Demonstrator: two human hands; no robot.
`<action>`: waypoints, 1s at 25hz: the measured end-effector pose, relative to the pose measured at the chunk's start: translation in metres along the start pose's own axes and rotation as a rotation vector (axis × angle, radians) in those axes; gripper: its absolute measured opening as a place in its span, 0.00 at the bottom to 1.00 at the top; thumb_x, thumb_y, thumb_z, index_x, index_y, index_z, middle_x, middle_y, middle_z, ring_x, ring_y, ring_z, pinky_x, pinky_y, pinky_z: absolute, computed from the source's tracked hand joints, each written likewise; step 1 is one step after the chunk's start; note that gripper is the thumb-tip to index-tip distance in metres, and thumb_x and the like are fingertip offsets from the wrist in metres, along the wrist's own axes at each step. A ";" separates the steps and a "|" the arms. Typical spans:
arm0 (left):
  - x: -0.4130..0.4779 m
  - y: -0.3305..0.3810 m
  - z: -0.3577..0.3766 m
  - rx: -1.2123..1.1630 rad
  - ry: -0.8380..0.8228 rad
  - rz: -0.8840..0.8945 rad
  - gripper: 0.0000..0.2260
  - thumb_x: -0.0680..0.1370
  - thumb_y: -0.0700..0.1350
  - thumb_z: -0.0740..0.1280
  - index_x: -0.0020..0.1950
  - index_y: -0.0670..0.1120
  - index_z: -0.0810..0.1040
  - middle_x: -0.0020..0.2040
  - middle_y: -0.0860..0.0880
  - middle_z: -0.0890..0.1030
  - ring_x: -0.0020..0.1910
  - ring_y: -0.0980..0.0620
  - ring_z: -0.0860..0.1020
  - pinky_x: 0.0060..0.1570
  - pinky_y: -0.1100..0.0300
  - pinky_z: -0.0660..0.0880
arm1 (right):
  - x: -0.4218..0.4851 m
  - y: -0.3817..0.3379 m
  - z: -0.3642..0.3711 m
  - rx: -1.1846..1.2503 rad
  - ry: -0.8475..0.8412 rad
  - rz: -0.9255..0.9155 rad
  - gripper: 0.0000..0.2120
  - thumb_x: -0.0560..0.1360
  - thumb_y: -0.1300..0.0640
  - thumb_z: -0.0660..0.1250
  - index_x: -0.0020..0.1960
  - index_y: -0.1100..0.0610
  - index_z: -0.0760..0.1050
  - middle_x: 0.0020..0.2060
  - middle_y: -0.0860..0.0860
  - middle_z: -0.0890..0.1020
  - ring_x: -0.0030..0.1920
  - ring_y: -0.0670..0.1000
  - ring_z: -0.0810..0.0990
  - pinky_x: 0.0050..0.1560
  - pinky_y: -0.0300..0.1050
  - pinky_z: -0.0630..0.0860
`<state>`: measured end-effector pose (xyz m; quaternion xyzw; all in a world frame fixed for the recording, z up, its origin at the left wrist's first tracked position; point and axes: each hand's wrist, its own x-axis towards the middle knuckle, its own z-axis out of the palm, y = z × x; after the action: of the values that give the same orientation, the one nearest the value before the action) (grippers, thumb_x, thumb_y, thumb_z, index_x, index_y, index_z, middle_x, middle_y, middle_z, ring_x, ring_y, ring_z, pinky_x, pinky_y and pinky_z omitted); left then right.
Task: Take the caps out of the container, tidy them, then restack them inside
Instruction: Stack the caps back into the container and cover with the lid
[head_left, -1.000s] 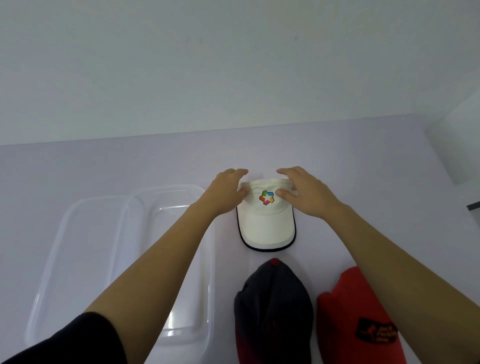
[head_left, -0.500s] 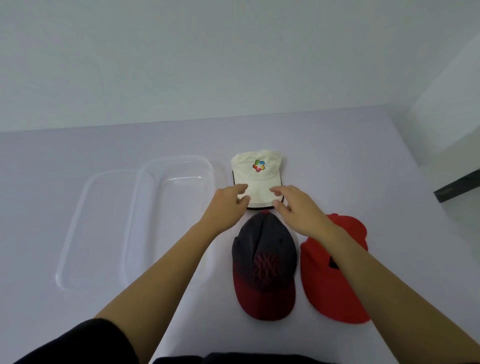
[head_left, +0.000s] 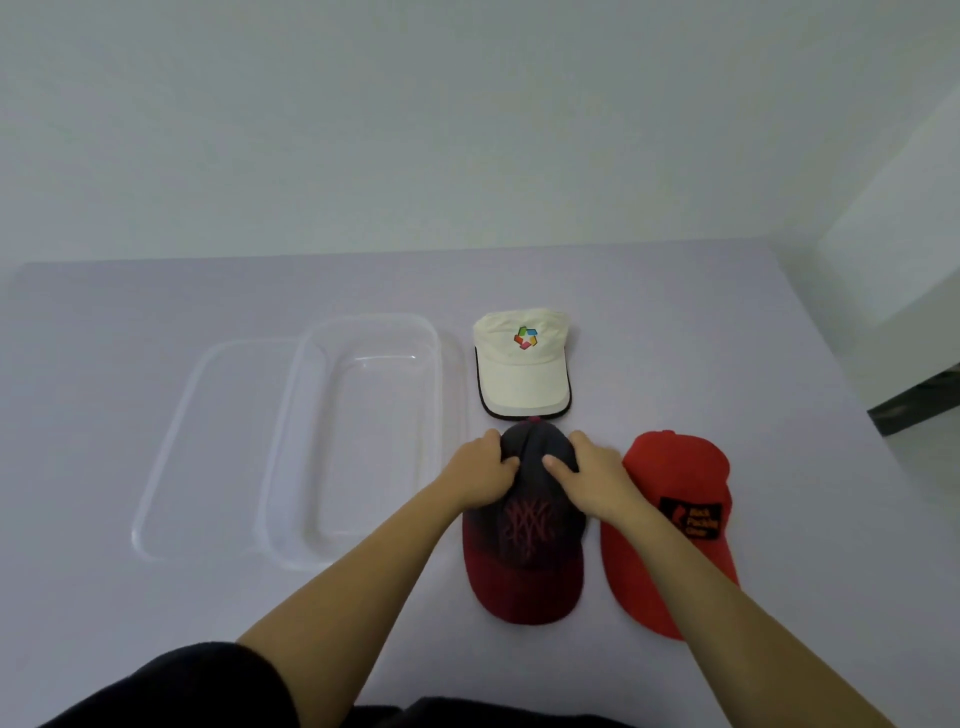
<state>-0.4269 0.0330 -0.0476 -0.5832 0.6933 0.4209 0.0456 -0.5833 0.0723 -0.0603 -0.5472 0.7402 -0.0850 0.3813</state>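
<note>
Head view: both hands are down on the dark cap (head_left: 524, 540), which lies flat on the pale table (head_left: 727, 338) with its maroon brim pointing back at the person. The left hand (head_left: 483, 467) grasps the left side of the crown and the right hand (head_left: 587, 475) grasps the right side, fingers curled over the fabric and thumbs laid on top, close to each other near the middle seam. Just beyond the crown, almost touching it, lies the white cap (head_left: 522, 364) with a many-coloured logo and a dark-edged brim. The red cap (head_left: 675, 499) lies just beside the dark one on the right, partly under the right forearm, a black patch on its front. All three caps are out on the table. The clear container (head_left: 436, 395) stands to the left of the caps with nothing in it, and its flat clear lid (head_left: 208, 441) lies at its far left side; whether the two overlap I can't tell. A dark sleeve (head_left: 171, 686) shows at the bottom edge
</note>
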 end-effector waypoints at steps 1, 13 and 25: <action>0.000 -0.001 -0.002 -0.062 0.004 -0.005 0.13 0.79 0.49 0.59 0.57 0.41 0.69 0.54 0.42 0.77 0.52 0.44 0.76 0.48 0.54 0.74 | -0.002 -0.001 -0.001 0.094 -0.011 -0.009 0.10 0.78 0.48 0.59 0.48 0.54 0.64 0.46 0.55 0.77 0.48 0.56 0.76 0.42 0.46 0.71; -0.020 0.015 -0.047 -0.748 -0.148 0.120 0.17 0.74 0.49 0.70 0.61 0.45 0.76 0.54 0.48 0.82 0.50 0.53 0.82 0.44 0.63 0.79 | -0.018 -0.026 -0.022 0.636 0.045 -0.241 0.07 0.80 0.51 0.57 0.56 0.51 0.66 0.52 0.50 0.76 0.53 0.48 0.77 0.52 0.42 0.76; -0.054 0.016 -0.130 -0.650 -0.024 0.151 0.12 0.75 0.52 0.68 0.57 0.51 0.79 0.54 0.48 0.83 0.54 0.44 0.81 0.48 0.46 0.75 | -0.029 -0.079 -0.028 0.936 0.038 -0.309 0.23 0.68 0.46 0.70 0.59 0.56 0.76 0.53 0.54 0.83 0.54 0.54 0.82 0.57 0.52 0.78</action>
<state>-0.3676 -0.0085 0.0737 -0.5092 0.5634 0.6290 -0.1660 -0.5394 0.0588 0.0157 -0.4189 0.5394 -0.4740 0.5557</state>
